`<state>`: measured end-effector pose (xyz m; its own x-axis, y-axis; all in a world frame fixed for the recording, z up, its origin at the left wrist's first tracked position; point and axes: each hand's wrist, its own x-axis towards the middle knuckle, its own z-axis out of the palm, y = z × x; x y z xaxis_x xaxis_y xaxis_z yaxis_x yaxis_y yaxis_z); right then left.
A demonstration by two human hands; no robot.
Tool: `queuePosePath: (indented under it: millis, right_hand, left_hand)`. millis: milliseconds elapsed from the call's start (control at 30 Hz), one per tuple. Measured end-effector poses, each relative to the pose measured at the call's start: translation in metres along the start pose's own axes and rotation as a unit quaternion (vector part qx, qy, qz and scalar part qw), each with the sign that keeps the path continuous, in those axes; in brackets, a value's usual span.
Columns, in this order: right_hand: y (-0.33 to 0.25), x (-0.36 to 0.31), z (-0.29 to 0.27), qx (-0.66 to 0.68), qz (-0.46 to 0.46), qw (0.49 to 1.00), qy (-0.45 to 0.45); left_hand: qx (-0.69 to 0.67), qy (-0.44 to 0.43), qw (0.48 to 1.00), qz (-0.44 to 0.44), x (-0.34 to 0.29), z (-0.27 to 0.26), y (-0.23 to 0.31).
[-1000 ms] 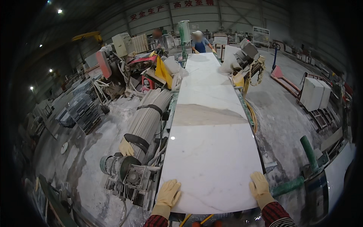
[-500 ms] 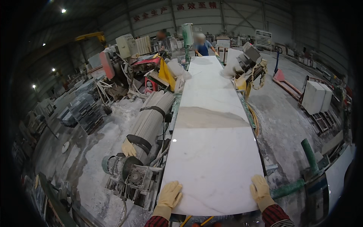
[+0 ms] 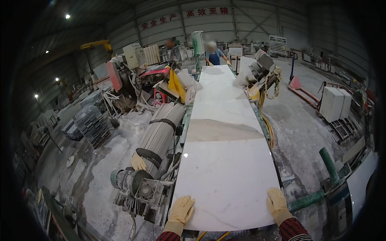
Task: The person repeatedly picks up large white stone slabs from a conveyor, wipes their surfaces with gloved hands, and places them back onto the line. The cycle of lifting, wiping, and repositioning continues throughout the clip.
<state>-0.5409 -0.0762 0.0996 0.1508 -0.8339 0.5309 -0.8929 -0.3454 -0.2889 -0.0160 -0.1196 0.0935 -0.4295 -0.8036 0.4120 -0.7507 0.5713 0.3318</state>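
Observation:
A long white stone slab (image 3: 225, 172) with faint veins and a beige-grey band runs away from me on a green-framed machine bed. My left hand (image 3: 182, 209), in a cream work glove, lies on its near left edge with the fingers stretched forward. At the near right edge, my right hand (image 3: 277, 202), gloved alike, rests its extended fingers on the surface. The undersides of both hands are hidden. Beyond the far end stands a co-worker (image 3: 214, 56) in a dark blue apron, with gloved hands beside that end.
To the left sit an electric motor (image 3: 125, 181), a strapped bundle of pale strips (image 3: 161, 126) and a loose glove (image 3: 138, 162). Machine heads flank the slab farther off. At right are a green pipe (image 3: 307, 201), pale blocks (image 3: 335, 103) and a red pallet jack (image 3: 295, 82).
The view has shifted slightly, so the slab and nearby machinery appear a little lower. A grey patch now shows at the slab's far end. Both my hands remain at its near edges.

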Motion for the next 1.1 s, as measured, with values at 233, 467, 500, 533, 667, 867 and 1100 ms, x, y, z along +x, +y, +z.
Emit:
queuePosePath:
  millis: [233, 467, 500, 533, 667, 867, 1100]
  right_hand:
    - [-0.007, 0.001, -0.009, 0.003, 0.000, 1.000, -0.006]
    - [-0.007, -0.003, -0.007, 0.002, -0.016, 1.000, 0.006]
    - [-0.006, -0.004, -0.006, -0.002, -0.019, 1.000, 0.010]
    - [-0.006, -0.005, -0.005, -0.007, -0.022, 1.000, 0.015]
    - [-0.004, -0.007, -0.003, 0.006, -0.015, 1.000, 0.007]
    - [-0.005, -0.010, -0.004, -0.003, -0.017, 1.000, 0.006]
    - [-0.005, -0.013, -0.005, 0.014, -0.007, 1.000, -0.005]
  left_hand:
    - [0.020, 0.012, 1.000, 0.018, 0.001, -0.003, 0.003]
    - [0.018, 0.018, 0.999, 0.024, -0.003, -0.002, 0.002]
    - [0.018, 0.020, 0.999, 0.025, -0.004, -0.001, 0.001]
    - [0.019, 0.025, 0.999, 0.026, -0.005, -0.001, 0.001]
    - [0.025, 0.027, 0.999, 0.026, -0.007, -0.001, 0.003]
    - [0.017, 0.020, 0.999, 0.023, -0.010, -0.001, 0.002]
    - [0.018, 0.016, 1.000, 0.015, -0.014, 0.002, 0.001]
